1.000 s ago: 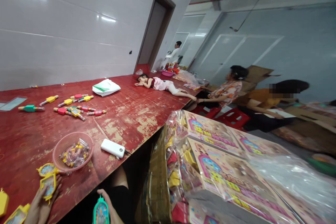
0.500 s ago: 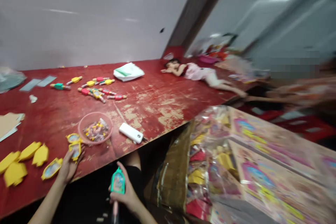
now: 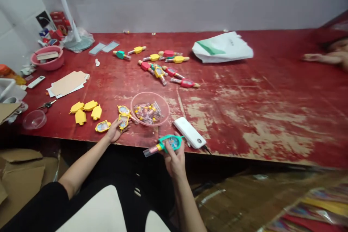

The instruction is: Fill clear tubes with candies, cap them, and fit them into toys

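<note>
My right hand (image 3: 175, 157) grips a green toy piece (image 3: 170, 143) with a clear tube at its left end, over the table's front edge. My left hand (image 3: 115, 130) is closed on a yellow toy piece (image 3: 123, 121) at the table edge. Another yellow piece (image 3: 124, 109) lies just beyond it. A pink bowl (image 3: 133, 98) of small clear tubes (image 3: 148, 112) stands between and behind my hands. Several yellow pieces (image 3: 81, 116) lie to the left. Behind the bowl are assembled red, yellow and green toys (image 3: 187, 83).
A white power bank (image 3: 189, 132) lies right of the bowl. Farther back is a white bag (image 3: 224, 48). Cardboard sheets (image 3: 67, 82), a pink basin (image 3: 50, 63) and a fan (image 3: 63, 0) are at left. A person's arm (image 3: 323, 58) rests at far right.
The view has swung left. My right hand has lifted the green piece from above my lap to the table edge, its tube now pointing left. My left hand remains at the yellow piece.
</note>
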A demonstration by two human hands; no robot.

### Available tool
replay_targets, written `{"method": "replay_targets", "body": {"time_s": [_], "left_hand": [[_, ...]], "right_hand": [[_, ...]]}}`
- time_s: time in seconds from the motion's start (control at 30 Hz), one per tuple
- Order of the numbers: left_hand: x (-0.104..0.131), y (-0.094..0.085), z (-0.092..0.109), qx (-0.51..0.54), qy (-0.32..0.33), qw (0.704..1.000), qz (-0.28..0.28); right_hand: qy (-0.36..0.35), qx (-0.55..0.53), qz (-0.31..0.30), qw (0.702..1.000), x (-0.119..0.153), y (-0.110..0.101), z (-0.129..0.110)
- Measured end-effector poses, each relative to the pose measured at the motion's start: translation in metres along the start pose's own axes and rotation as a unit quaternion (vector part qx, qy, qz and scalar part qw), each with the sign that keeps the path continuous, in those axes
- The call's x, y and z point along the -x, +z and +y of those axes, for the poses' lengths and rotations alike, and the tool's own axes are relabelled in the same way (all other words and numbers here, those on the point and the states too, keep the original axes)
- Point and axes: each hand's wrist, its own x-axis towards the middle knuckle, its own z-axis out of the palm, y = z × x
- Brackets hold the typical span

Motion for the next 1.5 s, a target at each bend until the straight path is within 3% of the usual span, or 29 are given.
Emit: {"method": "replay_targets", "body": {"time_s": [0.17,0.3,0.4,0.5,0.63,0.77,1.0,1.13,1.27,1.4,1.5], "left_hand": [[0.001,0.000,-0.006,0.017,0.009,1.000,-0.002],[0.003,0.002,-0.015,0.033,0.025,0.999,0.013],[0.015,0.002,-0.021,0.048,0.040,0.997,0.039],[0.040,0.000,-0.020,0.059,0.034,0.996,0.058],[0.078,0.002,-0.010,0.054,0.008,0.996,0.069],[0.096,0.015,-0.005,0.035,0.004,0.997,0.071],[0.103,0.028,-0.006,-0.016,-0.004,0.998,0.064],[0.099,0.027,0.006,-0.027,0.033,0.995,0.094],[0.091,0.032,0.016,-0.051,0.063,0.991,0.106],[0.093,0.047,0.009,-0.063,0.054,0.993,0.085],[0.098,0.057,-0.005,-0.072,0.033,0.996,0.051]], "right_hand": [[-0.043,0.067,-0.053,0.995,-0.043,0.045,-0.025],[-0.072,0.149,-0.128,0.978,-0.072,0.081,-0.025],[-0.097,0.181,-0.163,0.965,-0.074,0.105,-0.015],[-0.068,0.187,-0.199,0.960,-0.064,0.117,-0.003],[-0.006,0.183,-0.213,0.960,-0.046,0.118,0.016],[0.038,0.177,-0.232,0.956,-0.029,0.117,0.030],[-0.033,0.259,-0.287,0.922,-0.013,0.108,0.029],[-0.030,0.248,-0.217,0.944,-0.014,0.081,0.024],[0.034,0.211,-0.170,0.962,-0.016,0.060,0.026],[0.058,0.150,-0.200,0.967,-0.008,0.068,0.034],[0.060,0.121,-0.179,0.975,0.002,0.076,0.039]]}}
